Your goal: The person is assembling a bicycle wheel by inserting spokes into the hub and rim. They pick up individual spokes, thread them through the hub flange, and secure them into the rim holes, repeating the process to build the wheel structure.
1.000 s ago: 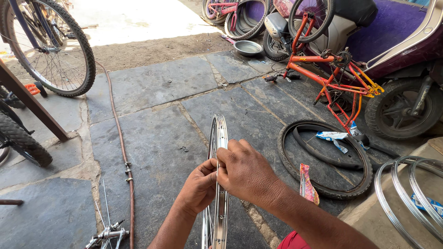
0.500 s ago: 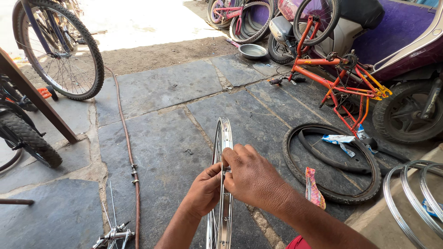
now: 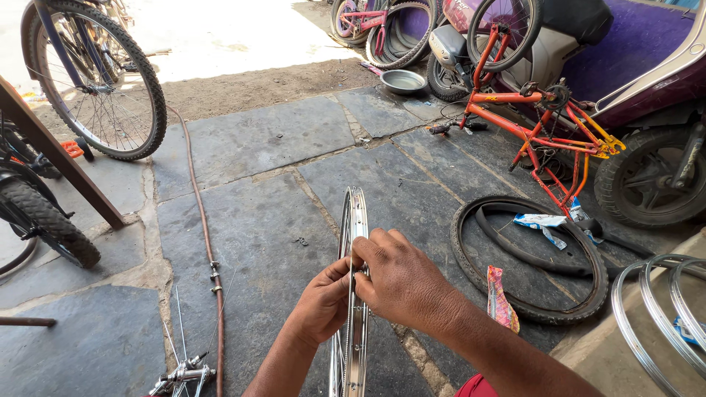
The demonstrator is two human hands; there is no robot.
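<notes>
Your hands have barely shifted: left hand (image 3: 323,305) and right hand (image 3: 403,283) stay pinched on the upright wheel rim (image 3: 356,220).

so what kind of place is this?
Most likely an open-front bicycle repair shop. Both hands work on a bare metal wheel rim; a loose tyre lies on the stone floor, beside an upturned orange bicycle frame.

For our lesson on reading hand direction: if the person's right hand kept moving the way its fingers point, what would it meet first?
The right hand points leftward, so it would first meet the shiny wheel rim it already touches, then the left hand just beyond, though depth is hard to judge.
</notes>
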